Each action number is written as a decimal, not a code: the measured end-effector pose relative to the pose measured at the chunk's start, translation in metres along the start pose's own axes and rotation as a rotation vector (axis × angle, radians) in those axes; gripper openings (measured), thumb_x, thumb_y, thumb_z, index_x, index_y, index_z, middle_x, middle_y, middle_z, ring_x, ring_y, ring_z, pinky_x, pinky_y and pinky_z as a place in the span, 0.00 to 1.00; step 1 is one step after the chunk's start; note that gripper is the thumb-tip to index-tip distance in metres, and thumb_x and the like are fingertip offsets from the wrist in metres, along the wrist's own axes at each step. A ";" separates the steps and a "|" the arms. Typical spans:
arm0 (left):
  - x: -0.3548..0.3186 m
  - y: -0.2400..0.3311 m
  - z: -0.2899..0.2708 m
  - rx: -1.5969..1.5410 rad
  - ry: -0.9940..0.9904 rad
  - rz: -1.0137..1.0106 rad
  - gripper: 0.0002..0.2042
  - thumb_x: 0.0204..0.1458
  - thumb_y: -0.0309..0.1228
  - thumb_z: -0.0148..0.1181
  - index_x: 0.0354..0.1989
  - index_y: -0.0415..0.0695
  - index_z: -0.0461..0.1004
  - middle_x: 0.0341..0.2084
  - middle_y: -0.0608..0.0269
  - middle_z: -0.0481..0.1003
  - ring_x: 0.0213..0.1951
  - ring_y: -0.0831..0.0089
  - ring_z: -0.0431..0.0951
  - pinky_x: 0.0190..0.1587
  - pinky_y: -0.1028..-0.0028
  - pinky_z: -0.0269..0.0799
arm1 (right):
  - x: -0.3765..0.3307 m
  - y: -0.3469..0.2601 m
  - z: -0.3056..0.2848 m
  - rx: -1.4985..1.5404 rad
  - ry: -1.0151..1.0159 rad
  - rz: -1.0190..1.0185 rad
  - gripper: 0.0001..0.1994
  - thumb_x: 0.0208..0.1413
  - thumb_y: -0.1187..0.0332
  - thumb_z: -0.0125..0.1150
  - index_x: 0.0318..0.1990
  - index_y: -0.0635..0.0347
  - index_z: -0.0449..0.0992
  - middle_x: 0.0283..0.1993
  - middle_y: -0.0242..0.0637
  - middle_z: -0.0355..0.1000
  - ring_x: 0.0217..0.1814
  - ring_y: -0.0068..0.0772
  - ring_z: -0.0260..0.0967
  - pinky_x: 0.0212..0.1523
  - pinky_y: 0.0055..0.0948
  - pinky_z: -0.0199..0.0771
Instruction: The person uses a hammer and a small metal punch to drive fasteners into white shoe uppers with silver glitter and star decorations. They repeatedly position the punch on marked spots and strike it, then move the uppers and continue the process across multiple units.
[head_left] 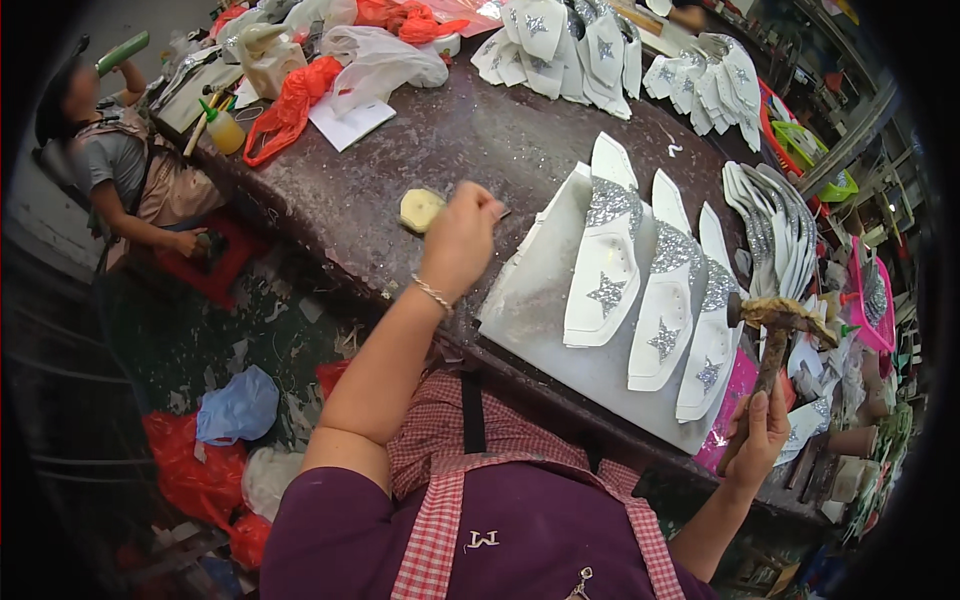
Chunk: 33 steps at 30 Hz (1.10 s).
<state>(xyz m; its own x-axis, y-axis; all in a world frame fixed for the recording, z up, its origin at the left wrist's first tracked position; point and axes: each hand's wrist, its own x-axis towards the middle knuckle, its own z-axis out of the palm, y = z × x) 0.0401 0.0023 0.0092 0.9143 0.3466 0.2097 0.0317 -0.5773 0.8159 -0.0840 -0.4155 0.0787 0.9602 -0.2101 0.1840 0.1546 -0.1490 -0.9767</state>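
My right hand [757,437] is wrapped round the wooden handle of a hammer [770,360], whose head is bound in tan wrapping and points up. My left hand [463,238] is closed over the dark table, its fingers pinched together. A small dark tip shows past them, too small to name. Beside that hand sits a pale yellowish round block [422,211]. Three white shoe-upper pieces with silver glitter bands and stars, the left one [605,285], the middle one [660,330] and the right one [708,350], lie on a pale board [545,320].
Stacks of similar white pieces [560,50] lie at the back, with more glitter pieces [770,225] at the right. Plastic bags [380,60] and a glue bottle [224,130] stand far left. A pink basket [875,300] is at right. A seated person [125,170] works at left.
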 end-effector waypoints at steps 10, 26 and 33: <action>0.040 -0.056 -0.058 0.043 0.168 0.098 0.08 0.54 0.32 0.64 0.36 0.40 0.79 0.27 0.57 0.81 0.29 0.66 0.82 0.35 0.69 0.75 | -0.007 0.002 0.012 0.014 0.049 0.027 0.23 0.66 0.67 0.54 0.65 0.68 0.64 0.26 0.30 0.67 0.21 0.15 0.59 0.20 0.15 0.59; 0.041 -0.069 -0.041 0.186 0.124 0.235 0.07 0.53 0.31 0.63 0.33 0.40 0.78 0.33 0.53 0.80 0.37 0.57 0.81 0.40 0.64 0.74 | -0.026 0.001 0.007 0.033 0.068 0.029 0.22 0.66 0.70 0.54 0.65 0.68 0.64 0.26 0.32 0.68 0.21 0.16 0.58 0.20 0.15 0.58; 0.023 -0.028 -0.053 -0.064 0.132 0.184 0.07 0.59 0.28 0.59 0.38 0.37 0.79 0.29 0.60 0.79 0.32 0.75 0.78 0.38 0.75 0.72 | -0.030 0.004 0.000 0.095 0.036 0.057 0.22 0.65 0.73 0.54 0.65 0.66 0.65 0.26 0.33 0.68 0.22 0.18 0.60 0.22 0.17 0.60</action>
<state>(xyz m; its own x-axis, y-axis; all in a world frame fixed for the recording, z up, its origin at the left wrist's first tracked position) 0.0393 0.0657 0.0192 0.8412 0.3363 0.4234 -0.1601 -0.5930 0.7891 -0.1119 -0.4095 0.0697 0.9594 -0.2504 0.1298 0.1227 -0.0439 -0.9915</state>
